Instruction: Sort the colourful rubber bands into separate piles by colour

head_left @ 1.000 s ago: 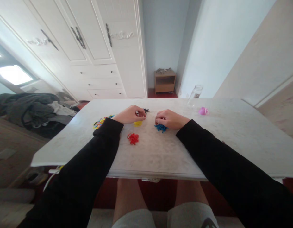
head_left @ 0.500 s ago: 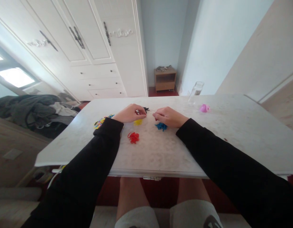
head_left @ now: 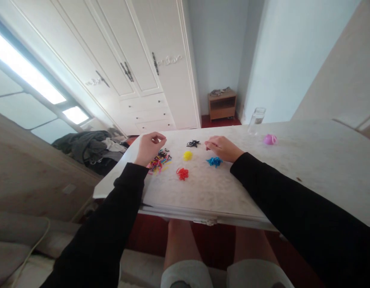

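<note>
My left hand (head_left: 150, 149) hovers at the left beside a mixed pile of colourful rubber bands (head_left: 161, 161), partly covering it. Its fingers curl round toward the thumb in a loose pinch, and I cannot make out what is between them. My right hand (head_left: 223, 148) is closed above the table, fingertips bent in; anything inside is hidden. Near it lie a blue pile of rubber bands (head_left: 214, 161) and a black pile (head_left: 193, 143). Between the hands are a yellow pile (head_left: 187, 155) and, closer to me, a red pile (head_left: 182, 173).
The white table (head_left: 275, 180) stretches off to the right. Toward its far edge stand a clear glass bottle or jar (head_left: 257, 120) and a pink rounded object (head_left: 270, 139). Beyond are a white wardrobe (head_left: 149, 92), a small wooden cabinet (head_left: 222, 106) and heaped clothes (head_left: 89, 146).
My left hand has moved left, away from the black and yellow piles, to the mixed pile. The right hand keeps its closed shape by the blue pile. The view has turned left.
</note>
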A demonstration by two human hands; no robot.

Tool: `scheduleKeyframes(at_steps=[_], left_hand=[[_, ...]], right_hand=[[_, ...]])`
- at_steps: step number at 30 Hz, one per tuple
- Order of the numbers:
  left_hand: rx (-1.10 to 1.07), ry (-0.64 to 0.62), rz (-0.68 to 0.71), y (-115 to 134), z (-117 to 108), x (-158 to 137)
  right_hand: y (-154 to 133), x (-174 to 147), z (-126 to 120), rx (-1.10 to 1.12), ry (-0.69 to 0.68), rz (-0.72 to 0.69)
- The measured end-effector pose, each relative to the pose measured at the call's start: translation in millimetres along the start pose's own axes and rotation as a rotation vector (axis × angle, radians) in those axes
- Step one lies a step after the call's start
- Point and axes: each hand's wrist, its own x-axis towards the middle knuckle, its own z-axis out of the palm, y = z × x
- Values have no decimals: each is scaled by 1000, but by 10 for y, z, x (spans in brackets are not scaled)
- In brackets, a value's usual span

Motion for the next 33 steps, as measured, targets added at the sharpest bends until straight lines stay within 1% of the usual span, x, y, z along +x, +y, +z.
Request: scheduleKeyframes(at_steps=[3, 6, 9, 13, 18, 24, 28, 33], left_hand=[[127, -224, 6, -13, -129, -191], [200, -352, 18, -23, -153, -291], [247, -447, 14, -11, -108, -320], [352, -465, 2, 34, -54, -325], [410, -500, -35, 95, -39, -339], [489, -511, -20, 95, -9, -357], [499, -483, -10, 62, -44, -342], [459, -489, -30, 39, -94, -318]], right_hand=[[-4, 0, 4, 1, -10, 7], [-11, -2, 4, 2, -8, 1], [-3, -12, -4, 3, -7, 5], [32, -26, -16, 14, -5, 31], [52, -22, -10, 12, 0, 43], [39, -18, -3, 0, -25, 32], [25, -22, -14, -1, -25, 24], [2, -23, -16, -17, -48, 19]])
